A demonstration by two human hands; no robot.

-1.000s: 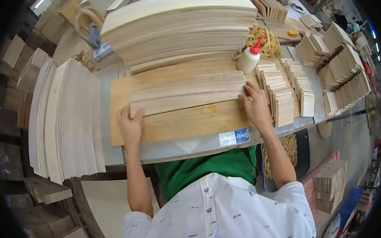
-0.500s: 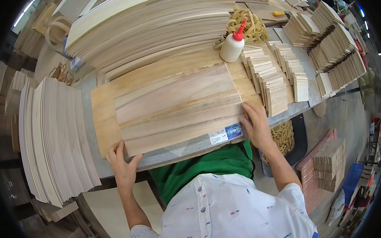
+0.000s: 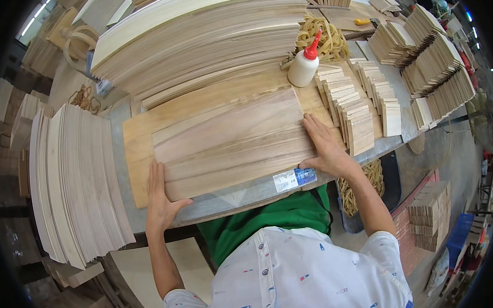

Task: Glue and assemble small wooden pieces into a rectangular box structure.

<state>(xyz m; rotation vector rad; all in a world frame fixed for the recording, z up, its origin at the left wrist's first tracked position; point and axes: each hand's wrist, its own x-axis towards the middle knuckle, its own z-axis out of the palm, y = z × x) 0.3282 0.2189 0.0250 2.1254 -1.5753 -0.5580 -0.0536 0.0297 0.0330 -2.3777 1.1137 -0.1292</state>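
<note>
A flat wooden panel of several strips side by side lies on a larger tan board at the front of the bench. My left hand rests along the panel's left end, fingers stretched and thumb spread along its near edge. Against the right end lies my right hand, fingers extended and thumb apart near the front right corner. Both hands are open and touch the ends without wrapping round them. A white glue bottle with a red nozzle stands upright just beyond the panel's far right corner.
A tall stack of long boards stands behind the panel. More boards stand on edge at the left. Small wooden pieces lie in rows at the right, near tan bands. A dark bin sits below the bench edge.
Both hands have moved farther from me along the panel's ends, their fingers lying straighter now. My right thumb has come to the near corner. The whole view has shifted slightly.
</note>
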